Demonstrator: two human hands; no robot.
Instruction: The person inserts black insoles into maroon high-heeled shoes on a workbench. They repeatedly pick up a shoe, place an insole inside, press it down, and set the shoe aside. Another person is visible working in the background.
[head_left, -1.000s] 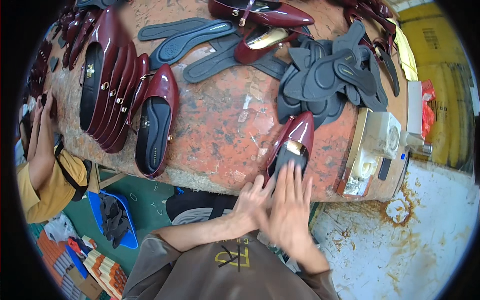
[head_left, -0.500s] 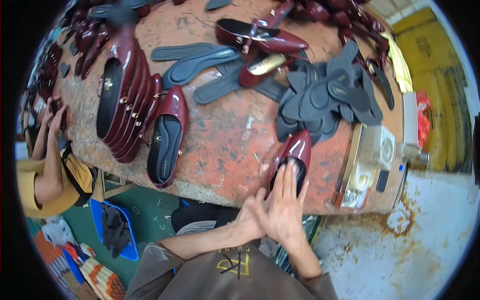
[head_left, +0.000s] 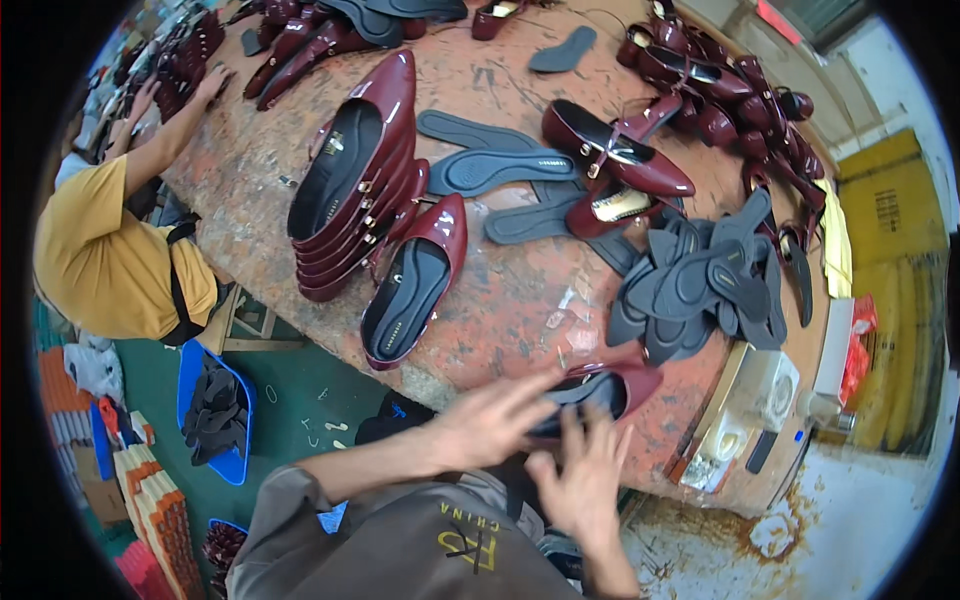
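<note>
A glossy burgundy pointed shoe [head_left: 645, 383] lies at the near edge of the bench, its toe to the right and a dark insole inside. My left hand [head_left: 495, 415] is open at its heel end, fingers stretched out along the far side. Close by, my right hand [head_left: 585, 475] is open too, thumb apart and blurred fingertips over the shoe's near side. Both hands partly hide the shoe. To the left, a finished-looking burgundy shoe [head_left: 447, 230] with a dark insole leans beside a nested stack of matching shoes [head_left: 400, 110].
Right of centre lies a heap of dark insoles [head_left: 690, 280], with stacked shoes [head_left: 640, 160] behind it. A wooden tray [head_left: 715, 410] with a clear container sits at the right edge. A person in a yellow shirt [head_left: 110, 250] works at the left, above a blue bin [head_left: 243, 440].
The near shoe has turned so its toe points right instead of away. My hands have moved apart from their overlap. The view has shifted, and the co-worker's arms reach farther over the bench.
</note>
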